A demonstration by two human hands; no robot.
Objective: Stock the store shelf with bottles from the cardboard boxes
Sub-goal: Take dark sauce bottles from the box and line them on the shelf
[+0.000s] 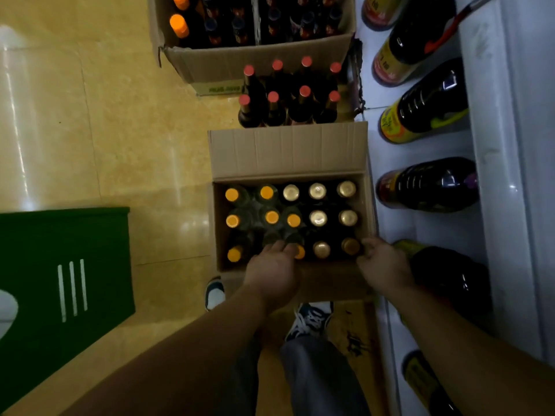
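Overhead, white store shelf (432,232) of dark bottles (432,184) right of open brown cardboard box (288,151), box packed with orange-capped bottles (271,217) and gold-capped bottles (318,218), left hand (271,268) gripping a near-row bottle (270,239) by its top, right hand (386,265) curled at box's near right corner, hold unclear.

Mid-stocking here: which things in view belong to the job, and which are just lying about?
Job: near cardboard box, its orange-capped bottles and gold-capped bottles; red-capped bottles; far cardboard box; shelf with big dark bottles; left hand and right hand, both at the near box.
Lying about: green container on the floor; shoes.
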